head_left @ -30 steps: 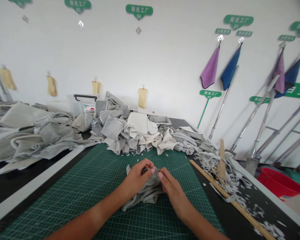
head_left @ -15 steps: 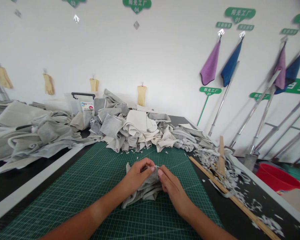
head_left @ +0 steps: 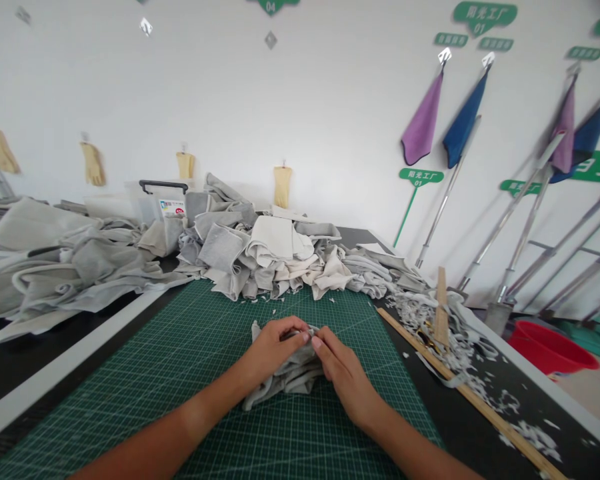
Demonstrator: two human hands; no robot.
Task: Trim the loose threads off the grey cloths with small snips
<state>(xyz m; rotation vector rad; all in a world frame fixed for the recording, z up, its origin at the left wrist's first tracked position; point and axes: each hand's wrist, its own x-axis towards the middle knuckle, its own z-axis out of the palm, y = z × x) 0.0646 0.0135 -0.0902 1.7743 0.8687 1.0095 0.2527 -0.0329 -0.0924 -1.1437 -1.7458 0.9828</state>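
Note:
A crumpled piece of grey suede [head_left: 286, 377] lies on the green gridded cutting mat [head_left: 130, 400]. My left hand [head_left: 275, 350] grips its upper edge from the left, fingers curled over the fold. From the right, my right hand [head_left: 343, 377] pinches the same fold, its fingertips meeting those of my left hand. Both hands hide the top of the piece, and its lower folds hang onto the mat.
A large heap of grey and cream suede pieces [head_left: 260, 260] lies beyond the mat, with more at the left [head_left: 70, 267]. To the right lie a wooden ruler [head_left: 470, 400] and white trimmings [head_left: 455, 353]. A red basin [head_left: 550, 347] sits on the floor beyond the table edge.
The view has tilted slightly downward, so the wall and heap sit higher in the picture. My hands stay on the suede, with the fingertips drawn a little closer together.

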